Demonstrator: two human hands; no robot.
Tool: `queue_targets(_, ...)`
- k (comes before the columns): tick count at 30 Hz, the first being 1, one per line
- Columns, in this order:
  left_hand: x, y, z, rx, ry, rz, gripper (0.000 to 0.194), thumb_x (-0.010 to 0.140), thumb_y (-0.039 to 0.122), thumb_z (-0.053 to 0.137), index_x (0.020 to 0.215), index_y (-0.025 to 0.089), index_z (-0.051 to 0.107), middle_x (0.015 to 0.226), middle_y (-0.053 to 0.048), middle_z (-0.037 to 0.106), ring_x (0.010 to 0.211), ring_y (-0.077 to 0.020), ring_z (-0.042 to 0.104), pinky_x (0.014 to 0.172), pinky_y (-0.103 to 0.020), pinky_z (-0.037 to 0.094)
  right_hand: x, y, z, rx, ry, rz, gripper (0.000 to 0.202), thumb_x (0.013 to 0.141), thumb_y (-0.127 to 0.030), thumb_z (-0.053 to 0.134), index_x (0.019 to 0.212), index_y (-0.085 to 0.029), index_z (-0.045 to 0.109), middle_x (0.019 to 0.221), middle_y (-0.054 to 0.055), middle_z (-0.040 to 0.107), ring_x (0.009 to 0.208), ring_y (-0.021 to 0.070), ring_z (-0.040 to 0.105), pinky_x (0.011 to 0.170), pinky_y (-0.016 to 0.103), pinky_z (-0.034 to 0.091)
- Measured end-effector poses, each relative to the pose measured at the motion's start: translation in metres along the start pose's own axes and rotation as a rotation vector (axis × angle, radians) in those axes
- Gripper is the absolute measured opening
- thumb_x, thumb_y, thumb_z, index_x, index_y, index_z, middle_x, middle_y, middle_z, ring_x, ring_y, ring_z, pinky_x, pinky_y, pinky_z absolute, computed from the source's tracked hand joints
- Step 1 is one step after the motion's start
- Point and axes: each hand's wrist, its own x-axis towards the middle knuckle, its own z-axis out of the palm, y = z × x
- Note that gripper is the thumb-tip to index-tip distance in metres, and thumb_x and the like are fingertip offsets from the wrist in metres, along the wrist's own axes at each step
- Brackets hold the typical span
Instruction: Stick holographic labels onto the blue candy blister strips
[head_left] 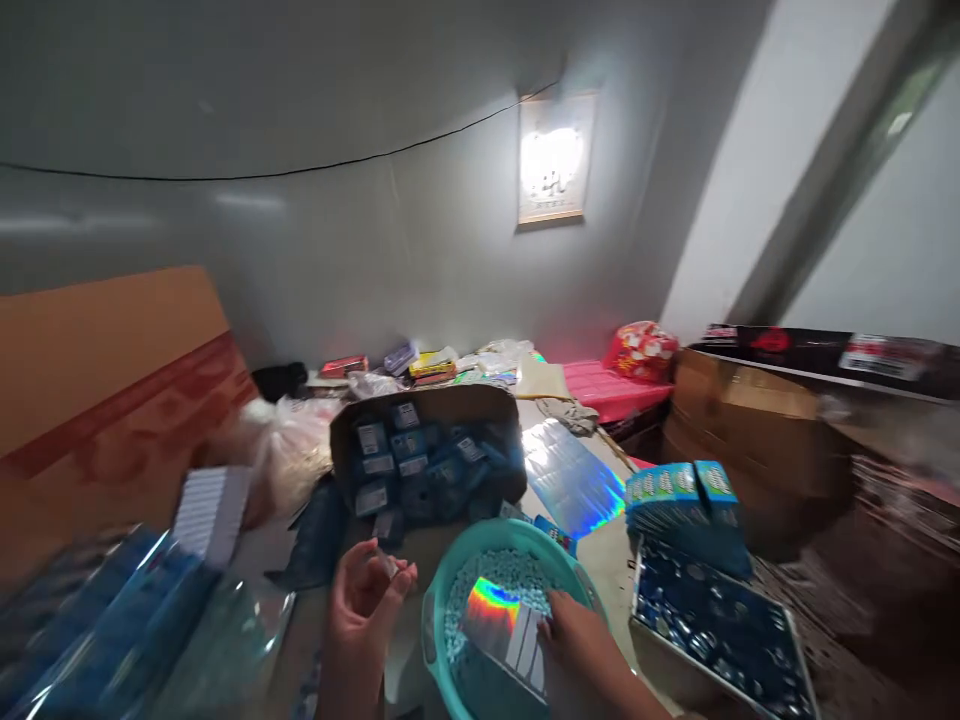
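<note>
Because its far end tilts over the pellets, the silvery rainbow-sheened card (491, 612) seems held by its near edge, where the right hand (583, 640) can steady it without covering its face. That hand's thumb and fingers close on the white-striped end; how firmly, I cannot tell. The card is inside the turquoise basin (438, 590), over small pale-blue pellets (510, 568), which the raised rim probably keeps from scattering. Just left of the rim, the left hand (360, 618) is palm up, its thumb and forefinger pinching a small whitish piece (387, 563), too blurred to identify.

Behind the basin, an open carton (427, 402) holds dark-blue packets (412, 462), its walls likely holding the pile together. To the right, a shallow box (651, 655) bears shiny blue contents, with 2 blue-green boxes (675, 495) at its far edge.

Movement looks tightest between the basin's rim and the carton's near side; lifting straight up appears easier. Pale worktop (616, 570) shows between basin and shallow box, giving the right wrist some sideways room.
</note>
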Motion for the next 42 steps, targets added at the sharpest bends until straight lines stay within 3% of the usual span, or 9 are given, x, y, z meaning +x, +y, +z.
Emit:
queue_targets(2, -0.012, 0.004, -0.009, 0.060, 0.031, 0.025, 0.068, 0.063, 0.042, 0.089, 0.119, 0.023, 0.055, 0.082, 0.002, 0.076, 0.082, -0.0193, 0.077, 0.082, -0.034, 0.064, 0.004, -0.008, -0.002, -0.075, 0.000, -0.067, 0.046, 0.083, -0.016, 0.054, 0.128, -0.014, 0.063, 0.124, 0.019, 0.069, 0.110, 0.0346, 0.067, 0.090, 0.044, 0.053)
queue_targets(5, -0.028, 0.006, -0.014, 0.123, 0.026, 0.041, 0.093, 0.066, 0.041, 0.087, 0.144, 0.026, 0.038, 0.083, 0.001, 0.075, 0.084, -0.0178, 0.075, 0.079, -0.031, 0.063, 0.013, -0.036, -0.021, 0.135, 0.000, -0.238, 0.046, 0.093, -0.024, 0.045, 0.136, -0.012, 0.056, 0.134, 0.020, 0.062, 0.119, 0.0338, 0.062, 0.101, 0.049, 0.050)
queue_targets(8, -0.043, 0.008, -0.012, 0.176, 0.031, 0.080, 0.111, 0.070, 0.036, 0.085, 0.156, 0.033, 0.014, 0.103, -0.004, 0.075, 0.074, -0.0111, 0.069, 0.071, -0.025, 0.059, 0.017, -0.073, -0.045, 0.468, -0.106, -0.415, 0.043, 0.096, -0.035, 0.046, 0.135, -0.018, 0.055, 0.129, 0.016, 0.065, 0.117, 0.0287, 0.063, 0.103, 0.047, 0.050)
queue_targets(14, -0.075, 0.004, -0.010, 0.357, -0.013, 0.016, 0.111, 0.081, 0.035, 0.074, 0.155, 0.042, -0.008, 0.146, -0.015, 0.053, 0.063, -0.0056, 0.063, 0.066, -0.028, 0.058, 0.007, -0.135, -0.068, 0.772, -0.404, -0.711, 0.048, 0.093, -0.047, 0.061, 0.136, -0.027, 0.055, 0.128, 0.010, 0.065, 0.119, 0.0258, 0.059, 0.107, 0.046, 0.046)
queue_targets(22, -0.118, -0.010, -0.023, 0.484, -0.004, -0.001, 0.106, 0.086, 0.015, 0.059, 0.151, 0.052, -0.017, 0.166, -0.012, 0.027, 0.086, -0.0115, 0.072, 0.084, -0.037, 0.062, 0.003, -0.164, -0.017, 1.111, -0.876, -0.322, 0.059, 0.061, -0.054, 0.088, 0.104, -0.017, 0.073, 0.092, 0.007, 0.073, 0.089, 0.0249, 0.066, 0.081, 0.038, 0.051)
queue_targets(28, -0.127, -0.008, -0.034, 0.536, 0.096, -0.001, 0.101, 0.087, 0.019, 0.062, 0.153, 0.052, -0.007, 0.167, -0.010, 0.029, 0.075, -0.0076, 0.067, 0.078, -0.033, 0.061, -0.006, -0.184, -0.014, 1.251, -0.880, -0.153, 0.055, 0.052, -0.052, 0.094, 0.092, -0.018, 0.077, 0.071, 0.000, 0.071, 0.068, 0.0172, 0.062, 0.070, 0.033, 0.048)
queue_targets(32, -0.123, -0.007, -0.042, 0.345, 0.187, -0.136, 0.090, 0.081, 0.028, 0.072, 0.154, 0.035, 0.021, 0.147, -0.014, 0.055, 0.076, -0.0115, 0.068, 0.076, -0.033, 0.059, -0.007, -0.190, -0.027, 1.351, -0.843, -0.036, 0.044, 0.051, -0.047, 0.095, 0.079, -0.018, 0.078, 0.071, 0.002, 0.072, 0.067, 0.0158, 0.062, 0.073, 0.031, 0.050)
queue_targets(37, -0.112, -0.009, -0.053, 0.352, 0.067, -0.232, 0.030, 0.076, 0.028, 0.074, 0.105, 0.019, 0.071, 0.112, -0.008, 0.069, 0.074, -0.0117, 0.062, 0.070, -0.028, 0.053, -0.013, -0.186, -0.026, 1.338, -0.785, -0.030, 0.038, 0.053, -0.045, 0.094, 0.072, -0.019, 0.075, 0.069, 0.001, 0.070, 0.068, 0.0164, 0.061, 0.071, 0.031, 0.049)
queue_targets(42, -0.106, -0.029, -0.063, 0.316, -0.035, -0.348, 0.016, 0.073, 0.030, 0.074, 0.078, 0.016, 0.066, 0.075, 0.002, 0.057, 0.063, -0.0086, 0.047, 0.057, -0.023, 0.037, -0.020, -0.178, -0.013, 1.403, -0.740, 0.013, 0.042, 0.044, -0.041, 0.097, 0.062, -0.019, 0.066, 0.062, -0.002, 0.065, 0.062, 0.0150, 0.057, 0.065, 0.030, 0.046)
